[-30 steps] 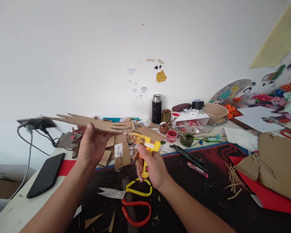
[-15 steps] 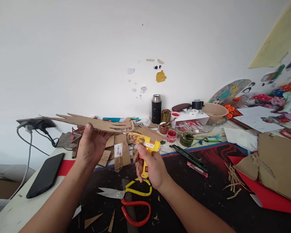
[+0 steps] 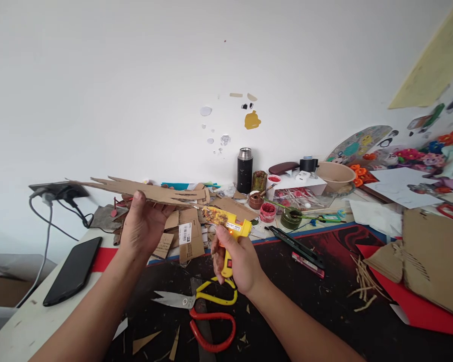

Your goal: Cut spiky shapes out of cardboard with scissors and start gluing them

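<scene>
My left hand [image 3: 141, 226] holds up a long flat cardboard cut-out [image 3: 143, 190] with pointed prongs at its left end, thumb on top and fingers underneath. My right hand [image 3: 239, 261] is wrapped round the handle of a yellow hot glue gun [image 3: 228, 226] whose orange light glows. The gun's nozzle touches the right end of the cardboard cut-out, near its slotted part. Both are held above the desk.
Below my hands lie yellow-handled scissors [image 3: 207, 296] and red-handled scissors [image 3: 211, 327] on a dark mat. Cardboard scraps [image 3: 186, 234], paint pots [image 3: 267, 211], a black flask [image 3: 244, 170], a bowl [image 3: 335, 175] and a black phone [image 3: 73, 270] crowd the desk. Large cardboard [image 3: 430, 256] lies at right.
None beyond a slight shift of the camera; both hands keep the cardboard and glue gun in the same place.
</scene>
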Demonstrator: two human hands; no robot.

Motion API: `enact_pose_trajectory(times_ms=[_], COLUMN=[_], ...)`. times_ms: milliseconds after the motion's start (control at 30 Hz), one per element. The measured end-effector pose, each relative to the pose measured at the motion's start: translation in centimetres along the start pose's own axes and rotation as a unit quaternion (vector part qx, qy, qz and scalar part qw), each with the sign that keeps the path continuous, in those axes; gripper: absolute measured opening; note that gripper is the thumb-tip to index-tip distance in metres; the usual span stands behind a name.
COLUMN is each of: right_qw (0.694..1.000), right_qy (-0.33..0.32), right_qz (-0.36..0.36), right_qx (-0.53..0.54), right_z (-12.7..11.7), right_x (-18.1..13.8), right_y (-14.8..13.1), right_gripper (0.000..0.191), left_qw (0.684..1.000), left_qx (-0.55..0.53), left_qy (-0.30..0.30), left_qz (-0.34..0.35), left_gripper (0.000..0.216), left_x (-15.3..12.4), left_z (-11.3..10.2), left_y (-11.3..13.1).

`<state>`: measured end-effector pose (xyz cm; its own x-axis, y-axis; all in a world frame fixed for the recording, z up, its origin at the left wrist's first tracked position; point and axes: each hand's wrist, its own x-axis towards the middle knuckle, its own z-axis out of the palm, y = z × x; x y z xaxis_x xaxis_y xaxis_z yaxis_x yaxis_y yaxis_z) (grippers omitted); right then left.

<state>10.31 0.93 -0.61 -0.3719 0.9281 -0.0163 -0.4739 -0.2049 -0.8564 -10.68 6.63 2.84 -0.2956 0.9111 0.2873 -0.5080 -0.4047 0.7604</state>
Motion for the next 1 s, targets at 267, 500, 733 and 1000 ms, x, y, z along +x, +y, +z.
enact_pose_trajectory(times_ms=[267, 500, 733, 1000], right_qw=[1.0, 1.0, 1.0, 1.0], right_qy=[-0.002, -0.004, -0.004, 0.003], right_qz=[0.0, -0.007, -0.007, -0.013], right_qx=[-0.006, -0.012, -0.004, 0.011], right_z=[0.21, 0.34, 0.24, 0.73], right_x=[-0.11, -0.27, -0.12, -0.52], right_y=[-0.26, -0.34, -0.22, -0.82], right_gripper=[0.068, 0.067, 0.068, 0.067], left_qw=[1.0, 1.0, 1.0, 1.0], left_qx=[-0.004, -0.001, -0.006, -0.027], left_qy=[-0.002, 0.005, -0.004, -0.004], left_qz=[-0.003, -0.001, -0.008, -0.012], left_gripper=[0.045, 0.042, 0.046, 0.044], left_x=[-0.03, -0.02, -0.02, -0.19], left_z=[-0.09, -0.15, -0.01, 0.02], left_y=[-0.09, -0.06, 0.0, -0.3])
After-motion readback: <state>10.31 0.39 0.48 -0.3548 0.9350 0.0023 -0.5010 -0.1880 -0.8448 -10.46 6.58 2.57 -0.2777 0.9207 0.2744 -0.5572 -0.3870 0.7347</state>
